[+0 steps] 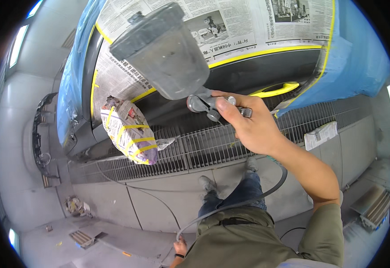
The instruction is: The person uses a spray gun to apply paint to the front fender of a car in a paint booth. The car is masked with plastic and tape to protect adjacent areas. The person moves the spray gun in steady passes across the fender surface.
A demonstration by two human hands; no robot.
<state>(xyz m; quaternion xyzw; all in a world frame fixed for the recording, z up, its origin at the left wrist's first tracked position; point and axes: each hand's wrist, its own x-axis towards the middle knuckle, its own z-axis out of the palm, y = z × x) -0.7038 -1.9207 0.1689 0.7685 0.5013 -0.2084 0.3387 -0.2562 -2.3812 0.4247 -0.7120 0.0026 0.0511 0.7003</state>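
My right hand (248,123) is closed around a grey spray gun (204,103), raised in front of a car. A large cloudy cup (170,60) with a grey lid sits on the gun and hides part of the car. Low by my left side, my left hand (180,246) grips a grey air hose (230,207), which loops across my body toward my right wrist. Beyond the gun is a dark door panel (253,69), bordered by taped newspaper (235,27). Yellow tape covers the door handle (277,90).
The side mirror (130,134), wrapped in newspaper and yellow tape, juts out left of the gun. Blue film (351,53) covers other car parts. A floor grating (213,145) runs below the door, with folded newspaper (321,135) at right. The hose trails across the floor at left.
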